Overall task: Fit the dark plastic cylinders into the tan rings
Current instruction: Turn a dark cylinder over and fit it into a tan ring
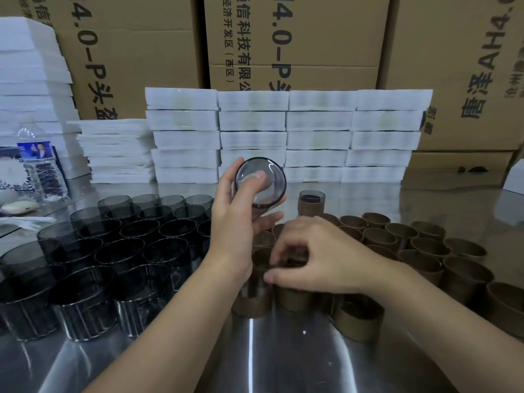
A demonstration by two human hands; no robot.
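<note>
My left hand (238, 219) holds one dark see-through plastic cylinder (260, 182) up off the table, its closed round end tilted toward me. My right hand (320, 256) reaches down among the tan rings at the centre, fingers curled on the rim of a tan ring (295, 296). Several loose dark cylinders (119, 251) stand in rows on the left. Several empty tan rings (419, 245) stand on the right. One fitted cylinder in its ring (311, 204) stands alone behind them; more fitted ones sit under my hands.
Everything rests on a shiny metal table (255, 358). Stacks of white foam trays (283, 137) line the back, with cardboard boxes (297, 38) behind. A water bottle (41, 163) stands at the far left.
</note>
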